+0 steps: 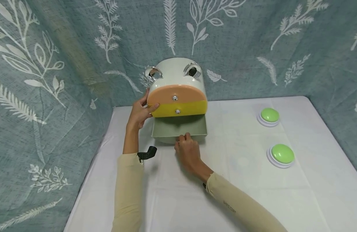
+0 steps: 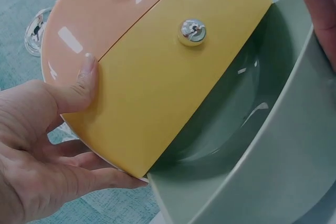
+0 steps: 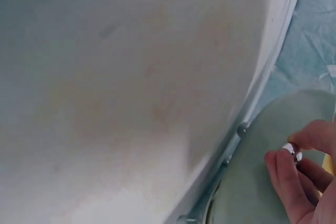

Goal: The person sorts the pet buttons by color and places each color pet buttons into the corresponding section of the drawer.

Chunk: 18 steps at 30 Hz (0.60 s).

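A small rounded drawer cabinet (image 1: 178,72) with ring-like silver eyes stands at the back of the table. Its orange drawer (image 1: 164,93) and yellow drawer (image 1: 192,109) sit closed, each with a silver knob. Below them the green drawer (image 1: 161,136) is pulled out, and the inside that shows holds nothing. My left hand (image 1: 139,112) grips the cabinet's left side, thumb on the front near the orange-yellow seam, fingers around the edge. With thumb and fingers, my right hand (image 1: 188,153) pinches the silver knob (image 3: 294,152) on the green drawer's front.
Two green push buttons with white bases lie on the right of the white-covered table (image 1: 233,154): a farther button (image 1: 269,115) and a nearer button (image 1: 282,153). A blue-green leaf-patterned curtain (image 1: 236,48) hangs behind the cabinet and along both sides.
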### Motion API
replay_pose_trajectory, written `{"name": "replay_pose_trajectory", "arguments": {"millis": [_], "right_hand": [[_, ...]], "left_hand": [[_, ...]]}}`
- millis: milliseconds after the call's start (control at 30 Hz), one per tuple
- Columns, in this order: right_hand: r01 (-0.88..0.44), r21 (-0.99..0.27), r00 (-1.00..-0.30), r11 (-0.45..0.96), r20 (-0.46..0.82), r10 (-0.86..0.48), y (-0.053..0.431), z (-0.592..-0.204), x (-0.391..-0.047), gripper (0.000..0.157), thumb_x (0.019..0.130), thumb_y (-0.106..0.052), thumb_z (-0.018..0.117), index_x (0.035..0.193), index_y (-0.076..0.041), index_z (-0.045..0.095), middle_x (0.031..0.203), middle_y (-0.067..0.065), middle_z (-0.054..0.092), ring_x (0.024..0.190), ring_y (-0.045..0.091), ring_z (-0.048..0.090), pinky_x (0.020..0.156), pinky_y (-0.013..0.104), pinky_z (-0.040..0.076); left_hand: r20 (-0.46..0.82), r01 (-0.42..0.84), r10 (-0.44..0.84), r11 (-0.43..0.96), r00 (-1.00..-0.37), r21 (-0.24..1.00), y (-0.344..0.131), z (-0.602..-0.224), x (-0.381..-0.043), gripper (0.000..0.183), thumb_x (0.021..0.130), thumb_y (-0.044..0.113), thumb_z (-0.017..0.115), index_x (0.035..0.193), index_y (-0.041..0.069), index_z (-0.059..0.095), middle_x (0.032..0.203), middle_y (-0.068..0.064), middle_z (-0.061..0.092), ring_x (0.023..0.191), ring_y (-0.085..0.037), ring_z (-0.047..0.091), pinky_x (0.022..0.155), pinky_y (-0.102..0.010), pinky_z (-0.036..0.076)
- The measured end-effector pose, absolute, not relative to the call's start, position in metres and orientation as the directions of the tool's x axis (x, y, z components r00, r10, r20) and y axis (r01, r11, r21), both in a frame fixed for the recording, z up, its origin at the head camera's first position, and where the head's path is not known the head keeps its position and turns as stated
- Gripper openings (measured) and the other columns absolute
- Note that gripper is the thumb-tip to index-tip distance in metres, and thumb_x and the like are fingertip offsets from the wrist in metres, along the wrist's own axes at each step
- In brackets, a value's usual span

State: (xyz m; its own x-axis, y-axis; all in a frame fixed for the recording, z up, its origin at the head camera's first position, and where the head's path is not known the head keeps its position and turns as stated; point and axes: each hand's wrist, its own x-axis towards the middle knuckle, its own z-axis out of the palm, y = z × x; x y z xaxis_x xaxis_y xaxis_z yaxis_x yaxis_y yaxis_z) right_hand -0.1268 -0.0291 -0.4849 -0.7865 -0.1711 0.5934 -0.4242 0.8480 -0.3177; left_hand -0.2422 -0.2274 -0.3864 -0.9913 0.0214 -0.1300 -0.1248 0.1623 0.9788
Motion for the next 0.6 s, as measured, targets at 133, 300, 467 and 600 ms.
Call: {"name": "replay_pose_trajectory", "arguments": {"millis": [133, 300, 467, 600], "right_hand": [[-0.414, -0.311, -0.827, 0.856, 0.521, -0.211, -0.027, -0.478, -0.123, 0.013, 0.091, -0.012, 0.081, 0.090, -0.001, 0.075, 0.082, 0.011, 0.064, 0.060, 0.023, 0.068, 0.053, 0.035, 0.058], [-0.425, -0.363, -0.858, 0.829, 0.454, -0.240, -0.010, -0.449, -0.119, 0.021, 0.096, -0.025, 0.078, 0.091, -0.004, 0.077, 0.081, 0.010, 0.068, 0.062, 0.023, 0.068, 0.054, 0.035, 0.058], [-0.375, -0.458, -0.813, 0.806, 0.580, -0.048, 0.043, -0.415, -0.137, 0.029, 0.102, -0.027, 0.069, 0.088, -0.003, 0.078, 0.080, 0.012, 0.073, 0.064, 0.026, 0.070, 0.056, 0.040, 0.056], [-0.209, -0.525, -0.831, 0.825, 0.540, 0.134, 0.113, -0.404, -0.170, 0.027, 0.101, -0.022, 0.065, 0.095, 0.002, 0.077, 0.091, 0.021, 0.072, 0.078, 0.039, 0.072, 0.066, 0.054, 0.055]], "left_hand": [[-0.130, -0.122, 0.037, 0.162, -0.991, 0.979, -0.228, -0.387, -0.242, 0.085, 0.101, 0.017, 0.071, 0.163, 0.042, 0.019, 0.173, -0.013, 0.027, 0.152, -0.036, 0.044, 0.112, -0.055, 0.048], [-0.147, -0.135, 0.083, 0.134, -0.986, 0.982, -0.233, -0.389, -0.241, 0.084, 0.101, 0.025, 0.071, 0.164, 0.043, 0.017, 0.173, -0.011, 0.026, 0.152, -0.035, 0.043, 0.114, -0.055, 0.047], [-0.154, -0.148, 0.131, 0.053, -0.979, 0.988, -0.239, -0.387, -0.242, 0.074, 0.102, 0.054, 0.054, 0.166, 0.037, 0.020, 0.177, -0.004, 0.016, 0.158, -0.038, 0.033, 0.121, -0.062, 0.036], [-0.163, -0.163, 0.136, 0.017, -0.977, 0.987, -0.241, -0.385, -0.244, 0.072, 0.104, 0.066, 0.037, 0.166, 0.033, 0.025, 0.177, -0.004, 0.020, 0.154, -0.037, 0.039, 0.116, -0.056, 0.046]]}}
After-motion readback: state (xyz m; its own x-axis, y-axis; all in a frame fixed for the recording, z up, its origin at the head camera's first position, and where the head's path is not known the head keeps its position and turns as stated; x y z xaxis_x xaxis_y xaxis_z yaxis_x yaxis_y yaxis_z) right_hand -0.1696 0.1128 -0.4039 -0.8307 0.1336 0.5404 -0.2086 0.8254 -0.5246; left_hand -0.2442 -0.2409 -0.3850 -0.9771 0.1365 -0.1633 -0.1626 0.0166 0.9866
